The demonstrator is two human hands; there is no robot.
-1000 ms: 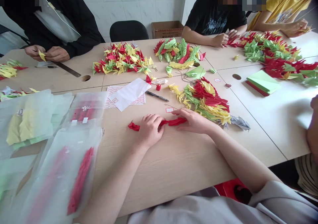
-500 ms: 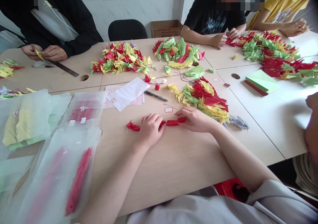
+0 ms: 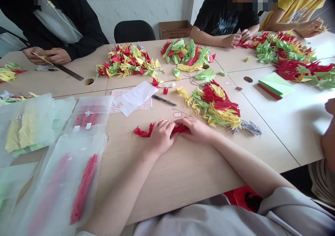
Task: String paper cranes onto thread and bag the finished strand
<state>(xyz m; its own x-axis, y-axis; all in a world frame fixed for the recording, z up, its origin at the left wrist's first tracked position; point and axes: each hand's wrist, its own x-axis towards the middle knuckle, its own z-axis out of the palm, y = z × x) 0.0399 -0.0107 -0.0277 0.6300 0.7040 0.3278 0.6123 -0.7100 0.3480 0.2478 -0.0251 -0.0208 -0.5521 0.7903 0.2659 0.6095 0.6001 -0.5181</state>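
Observation:
A string of folded red paper pieces [image 3: 142, 132] lies across the table in front of me. My left hand [image 3: 162, 134] is closed over its middle, and the left end sticks out past the knuckles. On the right part of the string my right hand [image 3: 195, 129] is closed, its fingertips close to my left hand. Much of the red paper is hidden under my fingers. Just beyond my hands are a small red-bordered label [image 3: 177, 115] and a thin needle-like piece [image 3: 180, 110]. A pile of strung red, yellow and green paper cranes [image 3: 220, 105] lies beyond my right hand.
Clear plastic bags [image 3: 62, 180] with folded paper cover the left side. A pen [image 3: 164, 100] and white paper [image 3: 136, 96] lie ahead. Other crane piles [image 3: 128, 61] and a green-topped paper stack [image 3: 276, 84] are farther off. Several people sit around; one holds a metal ruler [image 3: 70, 72].
My right hand has moved left along the red string, closing the gap to my left hand. The left hand has barely shifted. Across the table, a person's hands have moved slightly.

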